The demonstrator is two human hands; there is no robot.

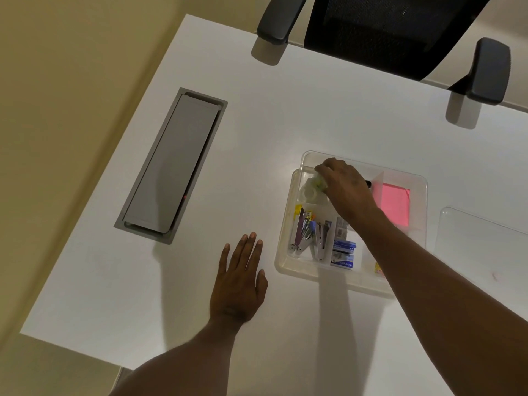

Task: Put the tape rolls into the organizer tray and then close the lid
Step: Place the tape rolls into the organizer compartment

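A clear plastic organizer tray [285, 261] with several compartments sits on the white table, right of centre. My right hand [345, 184] reaches into its far-left compartment, fingers curled down over pale tape rolls [310, 190] that lie there; a yellowish-green roll shows at the fingertips. Whether the fingers still grip a roll is hidden. The clear lid [480, 241] lies flat on the table to the right of the tray. My left hand [238, 281] rests palm down on the table, left of the tray, fingers spread, holding nothing.
Other compartments hold staplers [308, 235], blue staple boxes [343, 252] and pink sticky notes [395, 204]. A grey cable hatch [171, 167] is set into the table at left. A black office chair [394, 32] stands at the far edge.
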